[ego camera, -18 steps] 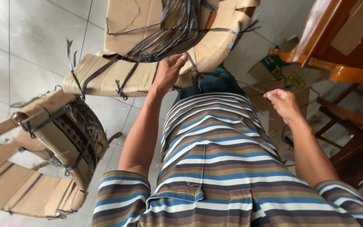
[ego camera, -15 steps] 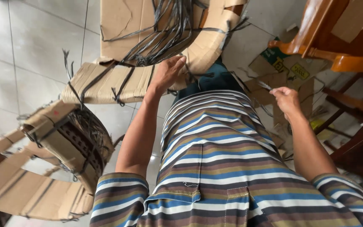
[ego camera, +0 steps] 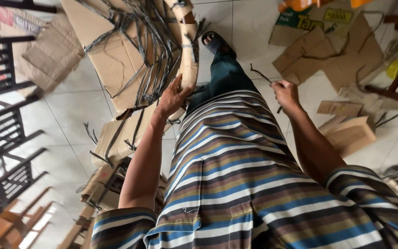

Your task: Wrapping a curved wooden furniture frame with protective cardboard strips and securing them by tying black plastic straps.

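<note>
Head view: the left hand (ego camera: 173,97) is pressing, fingers spread, against a cardboard-wrapped curved frame (ego camera: 189,55) just beside the knee, steadying it. The right hand (ego camera: 285,93) is pinching a thin dark strap (ego camera: 260,74), keeping it taut. Loose straps (ego camera: 139,41), cardboard scraps (ego camera: 328,55) and dark chair frames (ego camera: 1,92) are crowding the floor (ego camera: 249,27).

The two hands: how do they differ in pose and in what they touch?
The left hand is spread open, its palm against the cardboard-wrapped curved piece; the right hand is closed in a fist, pinching a thin dark strap. The left hand is beside the wrapped bundle; the right hand is held apart from it, over the tiled floor. Both are bare and raised before the striped shirt.
</note>
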